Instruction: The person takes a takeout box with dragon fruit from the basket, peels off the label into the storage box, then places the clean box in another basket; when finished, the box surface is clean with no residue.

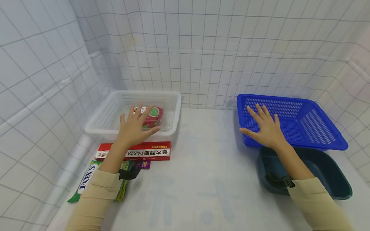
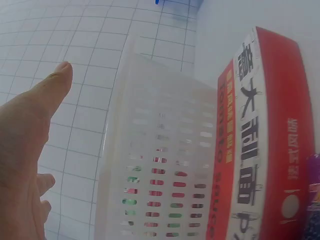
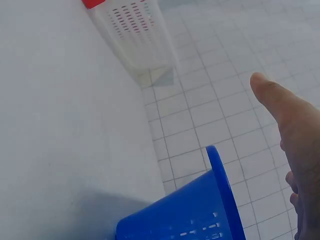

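With its fingers spread, my left hand (image 1: 133,130) hovers over the front of a white plastic basket (image 1: 176,112). A red package with a green round mark (image 1: 156,112) lies inside that basket, partly covered by the fingers. My right hand (image 1: 264,130) is also spread, above the left part of a blue slotted basket (image 1: 292,123). Neither hand holds anything. In the left wrist view the thumb (image 2: 55,90) stands apart from the white basket's wall (image 2: 165,125). The right thumb (image 3: 275,95) points away from the blue basket (image 3: 185,210) in the right wrist view.
A red pasta box (image 1: 156,150) lies before the white basket. Nearer are a green-and-white FOX'S packet (image 1: 86,178), a small purple packet (image 1: 143,165) and a yellow-green packet (image 1: 122,189) under the left forearm. A dark green tub (image 1: 323,166) stands before the blue basket.
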`<state>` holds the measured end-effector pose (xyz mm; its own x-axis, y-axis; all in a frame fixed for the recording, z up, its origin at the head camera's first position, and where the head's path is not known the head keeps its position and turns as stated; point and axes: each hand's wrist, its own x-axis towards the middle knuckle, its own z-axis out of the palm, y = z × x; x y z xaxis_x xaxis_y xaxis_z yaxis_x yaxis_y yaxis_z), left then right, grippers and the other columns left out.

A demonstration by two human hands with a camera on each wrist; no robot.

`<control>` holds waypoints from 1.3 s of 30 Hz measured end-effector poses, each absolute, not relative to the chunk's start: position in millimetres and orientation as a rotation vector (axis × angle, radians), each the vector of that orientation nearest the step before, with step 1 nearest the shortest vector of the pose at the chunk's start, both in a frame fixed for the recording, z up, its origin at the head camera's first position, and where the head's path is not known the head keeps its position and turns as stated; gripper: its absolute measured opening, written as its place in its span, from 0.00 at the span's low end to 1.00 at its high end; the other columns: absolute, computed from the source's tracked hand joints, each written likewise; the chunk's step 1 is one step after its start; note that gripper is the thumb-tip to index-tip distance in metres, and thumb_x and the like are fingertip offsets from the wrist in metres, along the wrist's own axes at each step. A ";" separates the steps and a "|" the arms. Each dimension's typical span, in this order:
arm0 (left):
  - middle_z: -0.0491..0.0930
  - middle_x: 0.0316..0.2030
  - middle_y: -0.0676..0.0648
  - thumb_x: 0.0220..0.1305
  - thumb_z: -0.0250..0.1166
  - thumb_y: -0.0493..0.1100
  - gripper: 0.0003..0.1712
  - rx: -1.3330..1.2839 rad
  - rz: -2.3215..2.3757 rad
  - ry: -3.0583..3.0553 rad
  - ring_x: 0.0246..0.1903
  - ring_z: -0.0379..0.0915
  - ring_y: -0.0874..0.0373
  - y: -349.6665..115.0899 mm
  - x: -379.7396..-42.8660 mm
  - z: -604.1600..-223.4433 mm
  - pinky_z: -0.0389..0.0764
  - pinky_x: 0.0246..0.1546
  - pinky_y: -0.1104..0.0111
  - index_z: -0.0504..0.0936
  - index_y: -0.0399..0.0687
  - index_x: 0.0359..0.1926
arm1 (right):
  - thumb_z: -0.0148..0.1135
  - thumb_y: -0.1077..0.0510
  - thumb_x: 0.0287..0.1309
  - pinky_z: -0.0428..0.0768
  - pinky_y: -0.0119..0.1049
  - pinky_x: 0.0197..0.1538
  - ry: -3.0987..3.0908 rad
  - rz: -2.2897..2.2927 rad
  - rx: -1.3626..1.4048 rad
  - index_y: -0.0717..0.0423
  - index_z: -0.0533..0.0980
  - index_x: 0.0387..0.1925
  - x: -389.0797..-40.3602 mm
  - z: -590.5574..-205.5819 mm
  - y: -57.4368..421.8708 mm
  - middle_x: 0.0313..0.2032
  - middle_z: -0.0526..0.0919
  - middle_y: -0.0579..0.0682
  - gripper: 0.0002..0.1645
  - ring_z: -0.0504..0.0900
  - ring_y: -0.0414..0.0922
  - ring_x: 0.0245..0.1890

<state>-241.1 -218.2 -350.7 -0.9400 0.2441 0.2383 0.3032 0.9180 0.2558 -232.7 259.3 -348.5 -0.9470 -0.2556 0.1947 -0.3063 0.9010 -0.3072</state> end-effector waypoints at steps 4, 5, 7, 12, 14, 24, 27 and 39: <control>0.47 0.75 0.38 0.58 0.61 0.69 0.52 -0.445 -0.472 -2.757 0.73 0.33 0.38 -218.5 -228.5 -364.2 0.32 0.64 0.33 0.50 0.59 0.77 | 0.55 0.29 0.58 0.29 0.68 0.65 -2.863 0.568 0.450 0.44 0.46 0.77 -227.9 -352.3 252.1 0.76 0.40 0.58 0.54 0.31 0.54 0.75; 0.49 0.74 0.38 0.57 0.63 0.67 0.52 -0.463 -0.480 -2.714 0.73 0.36 0.38 -218.0 -225.8 -368.3 0.35 0.64 0.33 0.53 0.57 0.76 | 0.55 0.29 0.59 0.30 0.68 0.65 -2.847 0.584 0.461 0.44 0.46 0.77 -227.0 -353.7 250.0 0.76 0.41 0.58 0.54 0.31 0.54 0.75; 0.54 0.72 0.38 0.56 0.66 0.63 0.49 -0.501 -0.493 -2.616 0.72 0.43 0.37 -216.8 -220.8 -376.6 0.41 0.63 0.33 0.58 0.54 0.74 | 0.55 0.30 0.59 0.30 0.69 0.65 -2.818 0.620 0.488 0.44 0.47 0.77 -225.4 -356.5 244.8 0.76 0.42 0.58 0.53 0.32 0.54 0.75; 0.63 0.67 0.36 0.55 0.69 0.52 0.42 -0.507 -0.611 -2.407 0.68 0.53 0.36 -208.5 -207.6 -391.8 0.52 0.64 0.37 0.66 0.44 0.69 | 0.56 0.30 0.59 0.32 0.69 0.66 -2.754 0.712 0.542 0.48 0.51 0.76 -221.4 -362.0 227.3 0.75 0.45 0.58 0.52 0.35 0.54 0.75; 0.66 0.65 0.35 0.56 0.69 0.49 0.39 -0.448 -0.683 -2.357 0.66 0.56 0.36 -204.5 -201.6 -396.6 0.56 0.64 0.40 0.68 0.40 0.66 | 0.57 0.31 0.59 0.34 0.69 0.66 -2.731 0.758 0.560 0.49 0.53 0.76 -220.0 -363.7 220.1 0.75 0.47 0.59 0.51 0.36 0.54 0.75; 0.68 0.56 0.34 0.61 0.66 0.40 0.33 -0.050 -1.042 -2.125 0.58 0.65 0.44 -187.1 -182.1 -417.4 0.69 0.58 0.50 0.64 0.33 0.63 | 0.58 0.35 0.61 0.40 0.67 0.67 -2.680 0.959 0.667 0.51 0.57 0.74 -219.2 -372.7 186.4 0.75 0.47 0.54 0.47 0.39 0.53 0.75; 0.66 0.56 0.35 0.61 0.65 0.39 0.32 0.054 -1.156 -2.038 0.57 0.65 0.46 -181.2 -179.9 -422.0 0.69 0.59 0.55 0.63 0.33 0.62 | 0.58 0.36 0.61 0.44 0.69 0.66 -2.663 0.985 0.696 0.51 0.59 0.73 -219.4 -373.3 176.9 0.75 0.49 0.54 0.46 0.41 0.54 0.75; 0.63 0.52 0.35 0.65 0.64 0.40 0.35 0.389 -1.606 -1.846 0.52 0.68 0.47 -167.4 -193.4 -420.4 0.71 0.57 0.58 0.54 0.39 0.65 | 0.53 0.29 0.61 0.50 0.66 0.67 -2.642 1.037 0.781 0.53 0.61 0.72 -229.0 -369.0 141.4 0.74 0.53 0.54 0.47 0.47 0.53 0.74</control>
<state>-193.4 -167.4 -420.4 -0.7433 -0.6087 0.2774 0.1906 0.2048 0.9601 -229.0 141.4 -369.0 -0.8412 -0.4022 0.3614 -0.5406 0.6149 -0.5741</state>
